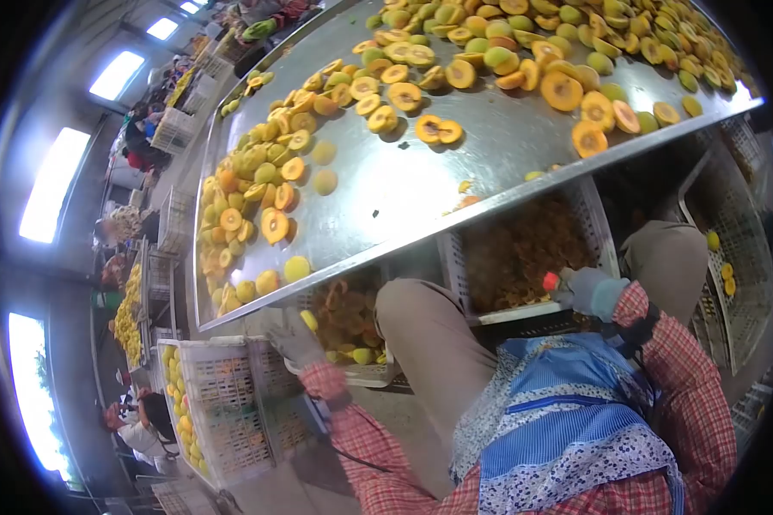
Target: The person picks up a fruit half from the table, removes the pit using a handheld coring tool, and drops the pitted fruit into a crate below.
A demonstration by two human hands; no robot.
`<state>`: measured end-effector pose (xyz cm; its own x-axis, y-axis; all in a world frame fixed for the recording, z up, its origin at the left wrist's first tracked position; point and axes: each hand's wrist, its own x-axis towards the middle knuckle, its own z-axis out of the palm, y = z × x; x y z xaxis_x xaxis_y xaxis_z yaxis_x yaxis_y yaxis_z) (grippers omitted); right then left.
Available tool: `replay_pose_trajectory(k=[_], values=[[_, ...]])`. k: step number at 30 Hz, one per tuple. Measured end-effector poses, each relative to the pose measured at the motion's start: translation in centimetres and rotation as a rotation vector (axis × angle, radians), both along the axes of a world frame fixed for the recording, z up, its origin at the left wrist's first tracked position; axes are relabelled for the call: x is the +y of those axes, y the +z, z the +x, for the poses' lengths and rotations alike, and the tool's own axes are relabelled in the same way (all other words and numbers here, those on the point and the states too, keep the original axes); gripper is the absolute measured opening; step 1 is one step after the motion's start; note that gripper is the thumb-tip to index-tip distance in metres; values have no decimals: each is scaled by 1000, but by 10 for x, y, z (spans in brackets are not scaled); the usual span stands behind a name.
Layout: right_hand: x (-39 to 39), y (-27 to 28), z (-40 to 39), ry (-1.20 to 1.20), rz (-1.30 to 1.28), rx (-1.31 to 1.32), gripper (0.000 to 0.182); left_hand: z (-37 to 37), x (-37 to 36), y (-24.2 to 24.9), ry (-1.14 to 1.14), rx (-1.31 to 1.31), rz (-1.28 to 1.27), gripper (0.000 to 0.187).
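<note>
My left hand [295, 340], in a grey glove, is at the left front corner of the metal table with its fingers stretched out. A yellow peach piece [308, 320] shows right beside these fingers, over a crate. My right hand [597, 293], also gloved, is closed around a small tool with a red end [550, 281], in front of the table edge. The tool's other end is hidden. Many peach halves [275, 225] lie on the table [365, 193], cut faces and skins showing, heaped at the left and far side.
Below the table edge, a white crate [605, 227] holds brown scraps, and a second crate [365, 374] holds scraps and yellow pieces. Stacked crates [219, 412] of peaches stand at left. Another crate [739, 266] is at right. Several people work farther off along the left.
</note>
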<state>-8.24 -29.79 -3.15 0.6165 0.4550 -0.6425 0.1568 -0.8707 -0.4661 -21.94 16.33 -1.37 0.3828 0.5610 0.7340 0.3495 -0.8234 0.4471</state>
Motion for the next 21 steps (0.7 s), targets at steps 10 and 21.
replay_pose_trajectory(k=[10, 21], values=[[25, -36, 15, -97, -67, 8, 41, 177, 72, 8, -439, 313, -522, 41], [14, -57, 12, 72, 518, -180, 39, 225, -56, 37, -1131, 262, -993, 37]])
